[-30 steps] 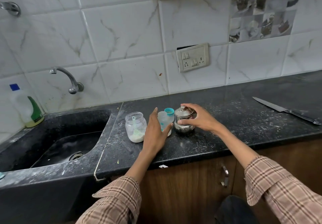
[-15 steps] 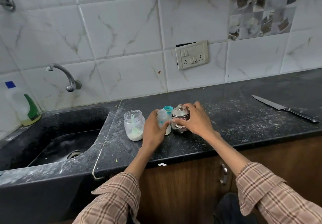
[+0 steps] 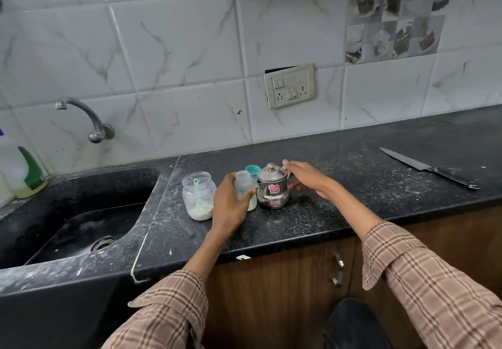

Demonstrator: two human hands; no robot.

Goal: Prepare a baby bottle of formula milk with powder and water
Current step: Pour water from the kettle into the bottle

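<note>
A small clear baby bottle (image 3: 242,182) without its top stands on the black counter (image 3: 353,202), and my left hand (image 3: 231,208) is wrapped around it. Its teal cap (image 3: 253,169) sits just behind. Right beside the bottle is a small lidded steel kettle (image 3: 271,189) with a red sticker. My right hand (image 3: 307,177) holds the kettle's right side, thumb by the lid and fingers curled low. To the left, an open clear jar (image 3: 198,199) holds white powder and a pale green scoop.
A long knife (image 3: 425,169) lies on the counter at the far right. A black sink (image 3: 81,213) with a wall tap (image 3: 89,117) is to the left, with a dish-soap bottle (image 3: 28,176) at its corner. A wall socket (image 3: 290,85) is behind. Cabinet doors are below.
My right hand has slid from the front of the kettle round to its right side, uncovering the sticker. My left hand stays on the bottle. The camera has moved slightly.
</note>
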